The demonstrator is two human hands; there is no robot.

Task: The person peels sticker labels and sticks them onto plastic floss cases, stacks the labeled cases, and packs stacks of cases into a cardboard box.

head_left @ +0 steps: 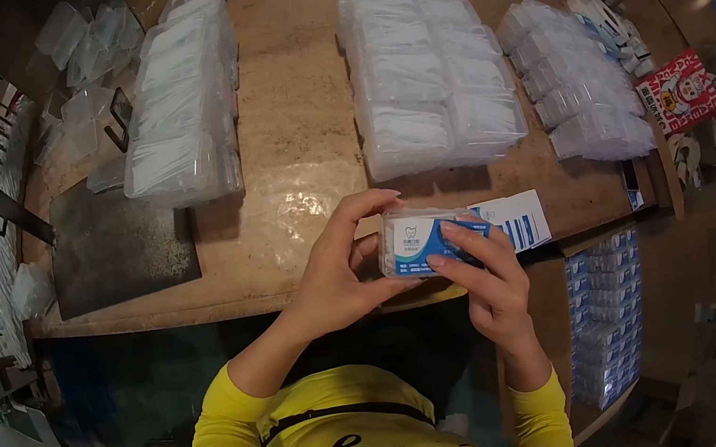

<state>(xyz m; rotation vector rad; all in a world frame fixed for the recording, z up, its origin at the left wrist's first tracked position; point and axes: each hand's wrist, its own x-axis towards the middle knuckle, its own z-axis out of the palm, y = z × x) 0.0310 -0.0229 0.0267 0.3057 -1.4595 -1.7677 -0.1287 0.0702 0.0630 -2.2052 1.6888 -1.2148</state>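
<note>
Near the front edge of the table I hold a small clear plastic box (392,267) in both hands. A blue and white card with a tooth logo (411,235) lies on its upper face. My left hand (333,271) grips the box's left end, fingers over the far side and thumb along the near side. My right hand (491,281) presses its fingertips onto the card at the right part of the box; its thumb is hidden. Just right of the box lies a stack of printed cards (520,219), partly covered by my right fingers.
Stacked clear boxes with white contents stand in a left row (171,113), a middle block (426,68) and a right group (577,79). A dark metal plate (122,241) lies at left. Below right, a carton holds several blue-labelled boxes (606,323). A red packet (682,92) sits far right.
</note>
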